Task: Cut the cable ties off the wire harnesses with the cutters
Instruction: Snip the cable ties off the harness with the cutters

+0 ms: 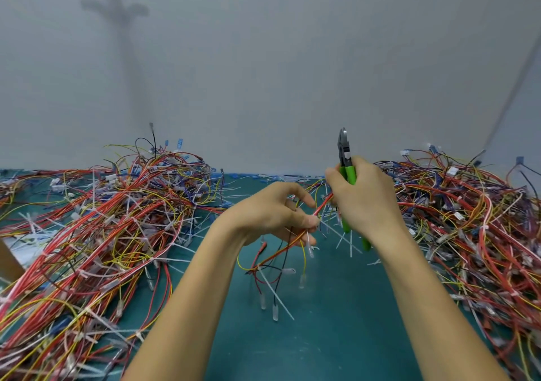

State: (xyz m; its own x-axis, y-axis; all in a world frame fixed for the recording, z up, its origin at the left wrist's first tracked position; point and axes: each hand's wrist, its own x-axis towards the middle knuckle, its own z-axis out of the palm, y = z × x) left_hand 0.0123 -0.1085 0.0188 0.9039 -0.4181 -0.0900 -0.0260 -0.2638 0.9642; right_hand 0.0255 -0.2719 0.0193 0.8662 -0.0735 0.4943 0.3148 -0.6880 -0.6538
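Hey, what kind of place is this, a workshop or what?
Likely a factory or workshop bench for wire-harness work: heaps of tied wire harnesses on a green mat, loose white cable ties, and green-handled cutters in the right hand.

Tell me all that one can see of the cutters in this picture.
The cutters have a dark metal head and bright green handles, seemingly plastic-coated. They stand nearly upright, head up, jaws nearly shut, above the table and before the grey wall. The right hand grips the handles around their middle; both handle ends stick out below it. A small white part shows between the handles under the head. Nothing else plainly touches them.
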